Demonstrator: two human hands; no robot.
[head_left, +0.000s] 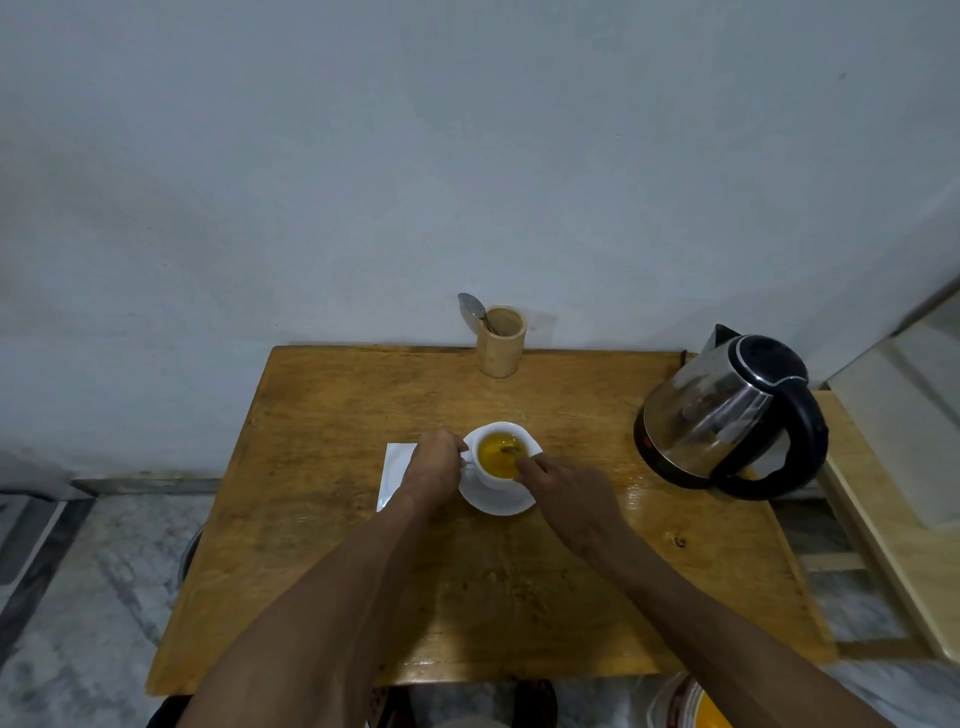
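A white cup full of yellow tea stands on a white saucer in the middle of the wooden table. My left hand grips the cup's handle on its left side. My right hand pinches a spoon whose bowl dips into the tea. Most of the spoon's handle is hidden by my fingers.
A white paper packet lies left of the saucer, partly under my left hand. A bamboo holder with a metal spoon stands at the table's back edge. A steel kettle sits at the right. A pale wooden stand adjoins the table's right side.
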